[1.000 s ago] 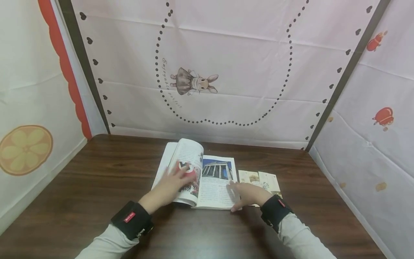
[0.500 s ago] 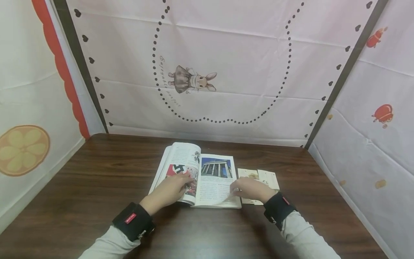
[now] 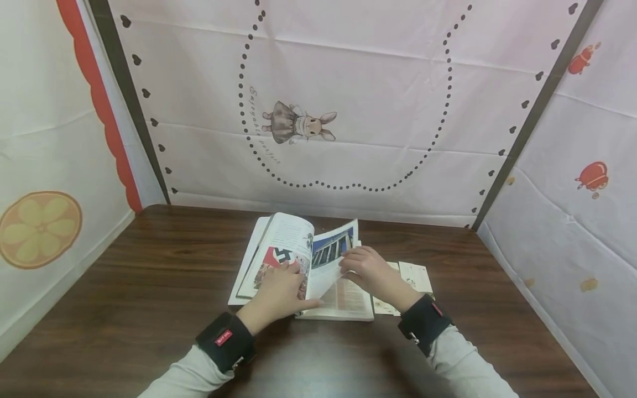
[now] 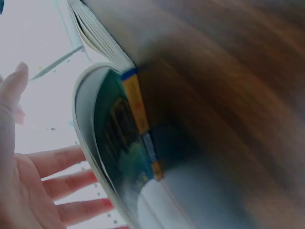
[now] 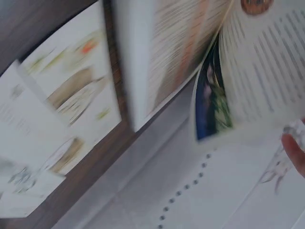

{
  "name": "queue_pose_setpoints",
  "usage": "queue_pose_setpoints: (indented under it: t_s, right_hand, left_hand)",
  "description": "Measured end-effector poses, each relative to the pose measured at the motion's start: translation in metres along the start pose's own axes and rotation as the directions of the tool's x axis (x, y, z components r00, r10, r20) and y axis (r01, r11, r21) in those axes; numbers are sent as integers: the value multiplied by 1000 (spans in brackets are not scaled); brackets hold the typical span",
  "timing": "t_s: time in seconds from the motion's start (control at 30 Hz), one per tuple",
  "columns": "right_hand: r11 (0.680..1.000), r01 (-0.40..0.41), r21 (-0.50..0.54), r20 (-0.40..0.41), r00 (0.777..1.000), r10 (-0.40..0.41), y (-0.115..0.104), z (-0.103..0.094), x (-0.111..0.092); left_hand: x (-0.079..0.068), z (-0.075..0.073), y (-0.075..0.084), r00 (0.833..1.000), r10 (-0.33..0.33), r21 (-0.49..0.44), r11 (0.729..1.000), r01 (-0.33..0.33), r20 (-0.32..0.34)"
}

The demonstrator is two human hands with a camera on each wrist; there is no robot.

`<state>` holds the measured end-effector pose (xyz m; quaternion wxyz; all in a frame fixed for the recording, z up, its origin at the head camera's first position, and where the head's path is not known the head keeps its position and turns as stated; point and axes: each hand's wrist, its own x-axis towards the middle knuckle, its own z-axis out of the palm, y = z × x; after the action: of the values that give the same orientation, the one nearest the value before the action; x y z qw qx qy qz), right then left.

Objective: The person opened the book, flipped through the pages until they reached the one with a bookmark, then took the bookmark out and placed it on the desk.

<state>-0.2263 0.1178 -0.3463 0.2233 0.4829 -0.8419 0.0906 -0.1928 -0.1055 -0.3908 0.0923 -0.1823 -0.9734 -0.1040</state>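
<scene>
An open book (image 3: 286, 232) lies on the table, its thick left stack of pages curving up. My left hand (image 3: 278, 290) rests on that left side, thumb stretched toward the fold. In the left wrist view, its fingers (image 4: 71, 183) extend behind the curved edge of the book, whose glossy cover (image 4: 116, 143) faces the camera. With its fingertips, my right hand (image 3: 373, 273) holds a page (image 3: 320, 279) bearing a blue building photo, raised off the right side. Printed text shows beneath it. The right wrist view catches this raised page (image 5: 267, 71) and one fingertip (image 5: 295, 155).
Pale illustrated paper cards (image 3: 415, 276) lie just right of the book, partly under the right forearm in the head view. The brown wooden table (image 3: 189, 260) meets printed cloth walls (image 3: 378, 110) at the back and both sides.
My right hand has moved up and slightly left, lifting the photo page from the right side. My left hand has shifted a little right and down toward the fold.
</scene>
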Motion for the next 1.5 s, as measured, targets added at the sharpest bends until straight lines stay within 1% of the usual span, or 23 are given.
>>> queue_pose_setpoints:
  t_s: [0.1,0.2,0.3,0.37,0.47,0.53,0.57,0.63,0.7,0.73,0.8,0.83,0.9,0.97,1.0,1.07,1.13,1.2,1.23,1.3,1.4,1.47,1.5]
  right_hand:
    - [998,59,-31,-111,992,-63,-7,-3,5]
    - [995,73,-70,-183,980,-84,-11,-5,9]
    - [994,67,-90,-211,974,-85,-14,-6,11]
    - [995,51,-86,-222,973,-69,-15,-5,11]
    - [1000,-5,-19,-207,978,1,-15,-4,8]
    - [997,-72,42,-148,986,77,-15,-5,6]
    - [991,-113,68,-95,988,119,-14,-5,4]
    - [976,-197,90,49,980,193,-13,-4,0]
    - [957,-278,87,208,944,255,-10,-1,-5]
    - [947,-311,79,281,919,278,-9,1,-8]
    - [924,-375,69,410,855,316,-6,5,-15]
    - [910,-409,68,459,822,335,-5,7,-19]
    - [883,-463,72,534,766,359,-2,11,-25]
    - [857,-509,87,579,725,372,1,15,-29]
    - [848,-521,92,592,713,374,2,16,-30]
    - [836,-539,100,611,697,376,3,19,-32]
    - [833,-546,91,620,685,381,3,23,-34]
    - [835,-546,73,622,679,390,3,25,-35]
    - [835,-547,68,623,677,393,3,27,-35]
    - [838,-541,63,621,679,392,3,28,-36]
    - [844,-531,78,616,691,378,4,30,-36]
    - [843,-529,92,616,696,370,4,29,-35]
    - [845,-526,96,616,698,365,4,28,-35]
  left_hand:
    - [3,0,8,999,-30,31,999,30,10]
    - [4,-1,14,999,-45,69,997,46,-7]
    - [4,-1,16,997,-61,67,996,64,-51]
    - [3,1,15,995,-75,42,996,78,-60]
    - [1,3,11,987,-91,-25,996,89,-131]
    - [0,2,7,973,-125,-107,989,105,-193]
    - [-1,1,5,960,-150,-157,981,115,-236]
    - [-2,-3,-2,920,-232,-296,945,137,-315]
    - [-4,-7,-11,880,-326,-424,891,163,-346]
    - [-4,-8,-15,863,-367,-472,864,177,-348]
    - [-6,-12,-21,843,-425,-541,817,199,-331]
    - [-8,-13,-23,841,-432,-547,812,205,-325]
    - [-11,-15,-25,850,-436,-553,803,219,-297]
    - [-14,-16,-27,857,-419,-539,815,211,-298]
    - [-15,-16,-28,859,-408,-526,826,203,-309]
    - [-18,-16,-29,865,-368,-471,864,181,-342]
    - [-20,-15,-30,872,-311,-373,913,165,-377]
    - [-22,-12,-31,886,-245,-235,959,161,-394]
    - [-22,-11,-31,893,-215,-156,974,166,-394]
    - [-23,-7,-31,909,-180,-17,982,187,-375]
    - [-23,-3,-30,928,-145,118,973,196,-342]
    - [-21,1,-29,940,-79,154,979,137,-331]
    - [-20,2,-28,948,-19,157,985,72,-317]
